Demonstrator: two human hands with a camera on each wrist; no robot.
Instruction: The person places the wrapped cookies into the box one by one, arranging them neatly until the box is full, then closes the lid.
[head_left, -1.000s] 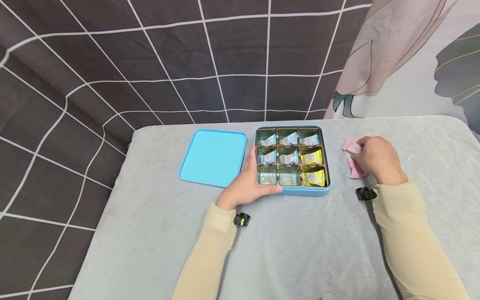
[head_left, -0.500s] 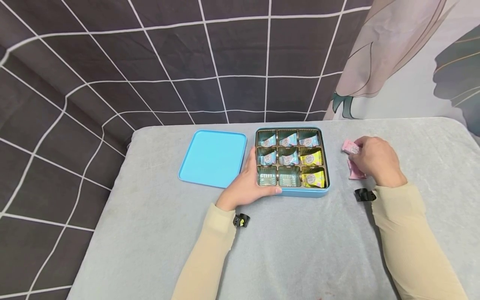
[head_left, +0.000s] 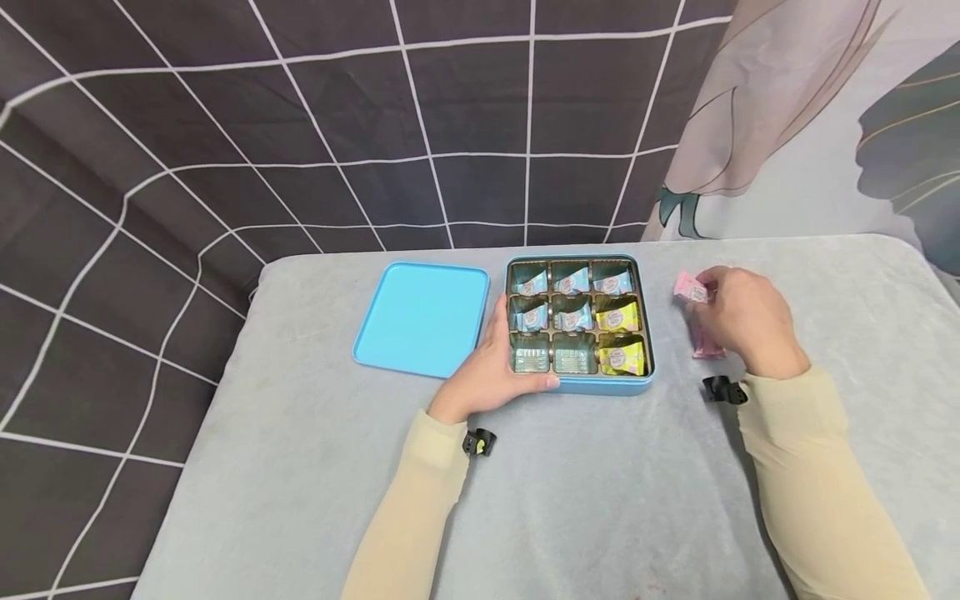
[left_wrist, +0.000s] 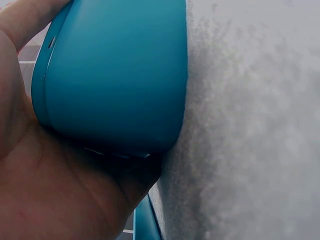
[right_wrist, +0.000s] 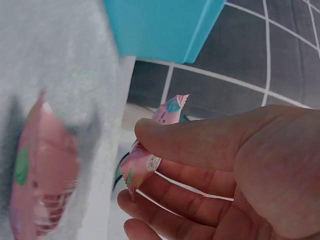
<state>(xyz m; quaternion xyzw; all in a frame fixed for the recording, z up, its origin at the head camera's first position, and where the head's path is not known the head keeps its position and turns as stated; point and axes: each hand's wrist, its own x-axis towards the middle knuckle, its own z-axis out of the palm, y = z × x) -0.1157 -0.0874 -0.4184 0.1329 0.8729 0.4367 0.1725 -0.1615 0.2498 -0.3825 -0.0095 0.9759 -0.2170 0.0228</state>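
My right hand (head_left: 750,321) pinches a pink wrapped candy (head_left: 691,287) between thumb and fingers, to the right of the tin. In the right wrist view that candy (right_wrist: 142,162) is off the cloth. Another pink wrapped candy (head_left: 707,343) lies on the cloth under the hand, partly hidden by it. My left hand (head_left: 487,371) grips the front left corner of a blue tin (head_left: 600,386), thumb along the front and fingers along the left side. Inside, a gold divided tray carries several blue candies (head_left: 572,281) and two yellow ones (head_left: 621,359). Two front left compartments hold no candy.
A flat blue lid (head_left: 422,319) lies left of the tin, close to my left hand. Grey cloth (head_left: 585,492) covers the table. Behind stand a dark curtain with white grid lines (head_left: 480,108) and a pale patterned curtain (head_left: 795,150).
My right hand has moved slightly left and lifted the pink candy from beside the other one. My left hand keeps its grip on the tin.
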